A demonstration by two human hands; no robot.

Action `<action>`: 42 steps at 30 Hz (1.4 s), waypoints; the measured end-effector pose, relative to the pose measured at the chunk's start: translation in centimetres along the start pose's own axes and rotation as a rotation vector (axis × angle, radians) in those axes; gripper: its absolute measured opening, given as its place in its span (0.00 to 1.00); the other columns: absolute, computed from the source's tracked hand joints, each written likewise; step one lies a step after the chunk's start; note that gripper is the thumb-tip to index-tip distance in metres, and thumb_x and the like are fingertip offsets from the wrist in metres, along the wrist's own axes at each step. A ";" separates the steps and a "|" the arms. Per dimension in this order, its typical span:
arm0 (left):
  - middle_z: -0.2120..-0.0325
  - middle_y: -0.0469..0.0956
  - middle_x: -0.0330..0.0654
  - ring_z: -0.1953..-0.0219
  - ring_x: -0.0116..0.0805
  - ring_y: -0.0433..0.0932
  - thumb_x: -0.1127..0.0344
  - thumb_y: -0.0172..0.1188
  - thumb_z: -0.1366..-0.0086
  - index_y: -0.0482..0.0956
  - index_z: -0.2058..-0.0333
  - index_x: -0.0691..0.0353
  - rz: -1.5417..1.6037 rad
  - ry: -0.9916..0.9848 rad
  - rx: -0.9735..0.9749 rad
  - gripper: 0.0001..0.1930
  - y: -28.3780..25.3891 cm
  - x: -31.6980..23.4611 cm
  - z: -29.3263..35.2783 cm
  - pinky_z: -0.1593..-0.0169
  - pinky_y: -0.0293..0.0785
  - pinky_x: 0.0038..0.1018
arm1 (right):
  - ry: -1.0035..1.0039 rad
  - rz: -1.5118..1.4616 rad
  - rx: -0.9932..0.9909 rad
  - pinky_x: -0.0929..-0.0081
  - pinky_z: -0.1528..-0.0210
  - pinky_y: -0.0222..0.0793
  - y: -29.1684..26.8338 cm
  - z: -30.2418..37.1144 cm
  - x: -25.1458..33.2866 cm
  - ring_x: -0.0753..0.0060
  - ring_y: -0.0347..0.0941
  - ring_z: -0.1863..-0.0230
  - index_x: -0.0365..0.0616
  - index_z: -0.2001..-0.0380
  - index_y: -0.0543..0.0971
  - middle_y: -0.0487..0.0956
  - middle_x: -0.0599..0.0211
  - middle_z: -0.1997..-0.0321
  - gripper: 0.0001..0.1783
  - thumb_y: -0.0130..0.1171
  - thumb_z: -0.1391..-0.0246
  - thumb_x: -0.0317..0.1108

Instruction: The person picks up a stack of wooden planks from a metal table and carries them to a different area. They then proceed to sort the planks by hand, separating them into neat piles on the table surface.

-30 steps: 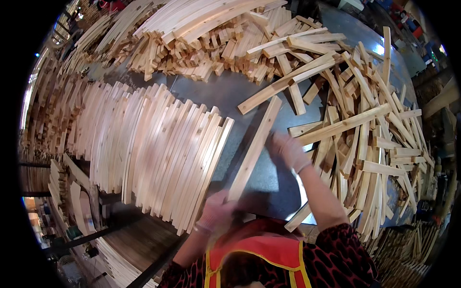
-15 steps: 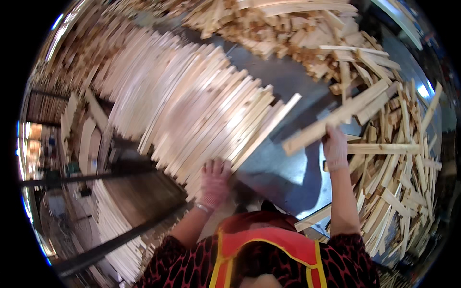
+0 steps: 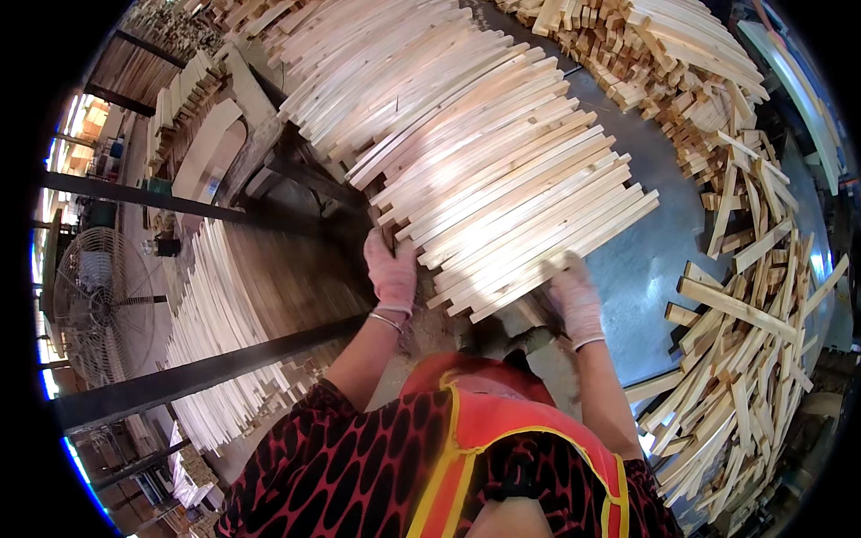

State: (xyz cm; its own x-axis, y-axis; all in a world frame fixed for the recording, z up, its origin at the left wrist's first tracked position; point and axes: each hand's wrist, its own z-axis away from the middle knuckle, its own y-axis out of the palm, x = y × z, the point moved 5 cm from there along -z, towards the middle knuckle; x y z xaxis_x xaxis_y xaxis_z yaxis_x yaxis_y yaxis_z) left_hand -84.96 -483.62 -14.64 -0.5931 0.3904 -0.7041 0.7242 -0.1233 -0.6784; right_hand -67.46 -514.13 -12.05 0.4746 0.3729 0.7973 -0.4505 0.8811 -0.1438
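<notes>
A row of pale wooden strips (image 3: 511, 215) lies side by side on a grey metal table. My left hand (image 3: 392, 273), in a pinkish knit glove, is at the left ends of the nearer strips, its thumb and fingers apart. Along the front side of the nearest strip (image 3: 565, 260) is my right hand (image 3: 576, 300), also gloved. Its fingertips are at that strip's edge, but motion smears them, so their grip is unclear.
Loose wood pieces (image 3: 735, 359) lie in a jumbled heap on the right. More stacked wood (image 3: 664, 72) stands at the far right. Bare metal tabletop (image 3: 641, 278) shows between heap and row. At left are a dark metal bar (image 3: 206, 377), a large fan (image 3: 99, 300) and a lower strip stack (image 3: 202, 350).
My right hand held a wooden strip over the table and has moved left to the row's front edge. My left hand has shifted to the strips' left ends. The view has turned.
</notes>
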 end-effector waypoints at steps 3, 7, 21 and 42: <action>0.52 0.80 0.42 0.54 0.38 0.77 0.51 0.67 0.32 0.78 0.48 0.58 0.942 -0.962 0.496 0.21 6.1 7.1 0.0 0.51 0.76 0.34 | -0.240 -0.492 -0.162 0.73 0.41 0.71 -4.0 -3.2 -7.3 0.71 0.73 0.44 0.36 0.28 0.64 0.77 0.60 0.39 0.38 0.64 0.38 0.30; 0.67 0.81 0.37 0.66 0.35 0.79 0.53 0.65 0.33 0.83 0.61 0.51 0.925 -1.040 0.871 0.10 5.6 2.1 6.8 0.59 0.77 0.32 | -0.116 -0.464 -0.282 0.73 0.42 0.70 -5.6 -3.3 -4.8 0.73 0.73 0.44 0.39 0.28 0.65 0.77 0.63 0.40 0.37 0.63 0.39 0.30; 0.46 0.78 0.56 0.44 0.57 0.78 0.36 0.62 0.39 0.74 0.39 0.64 -0.478 0.284 1.143 0.40 16.9 -19.6 6.2 0.42 0.76 0.43 | -0.074 0.103 -0.059 0.70 0.37 0.68 -15.4 -10.9 -6.2 0.62 0.74 0.38 0.31 0.34 0.66 0.76 0.51 0.35 0.35 0.65 0.37 0.40; 0.37 0.68 0.55 0.36 0.52 0.72 0.51 0.67 0.37 0.57 0.28 0.64 0.572 0.915 0.816 0.45 12.6 -32.9 1.2 0.36 0.71 0.42 | -0.924 0.255 -0.674 0.64 0.36 0.69 -16.4 6.1 13.5 0.60 0.72 0.43 0.41 0.32 0.69 0.76 0.60 0.39 0.37 0.69 0.42 0.36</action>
State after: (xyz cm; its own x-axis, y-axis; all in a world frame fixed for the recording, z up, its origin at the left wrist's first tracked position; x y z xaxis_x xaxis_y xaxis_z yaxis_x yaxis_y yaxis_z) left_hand -56.75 -499.13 -0.33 0.3954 0.5253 -0.7535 0.1851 -0.8490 -0.4948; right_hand -58.30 -525.30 4.70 -0.4261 0.4522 0.7836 0.1704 0.8908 -0.4213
